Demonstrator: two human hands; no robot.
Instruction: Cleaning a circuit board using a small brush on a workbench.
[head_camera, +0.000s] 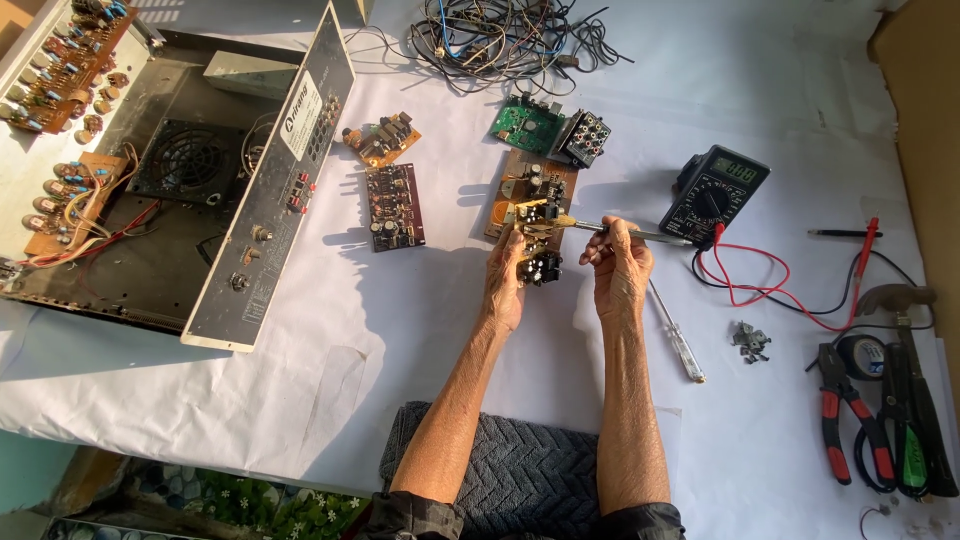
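Outdoors, sunlit white sheet (400, 330) on table; left hand (505, 280) pinching small board (538, 240), right hand (620, 270) gripping screwdriver (625, 232); multimeter (713, 192) near

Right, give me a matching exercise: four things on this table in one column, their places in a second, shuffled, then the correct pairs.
Things:
1. multimeter
2. tangle of wires
3. pliers with red handles
4. opened metal chassis

Places:
A. far left of the table
B. top edge, behind the boards
C. just right of the right hand
D. near right corner, among the tools

Pairs: 1-C, 2-B, 3-D, 4-A
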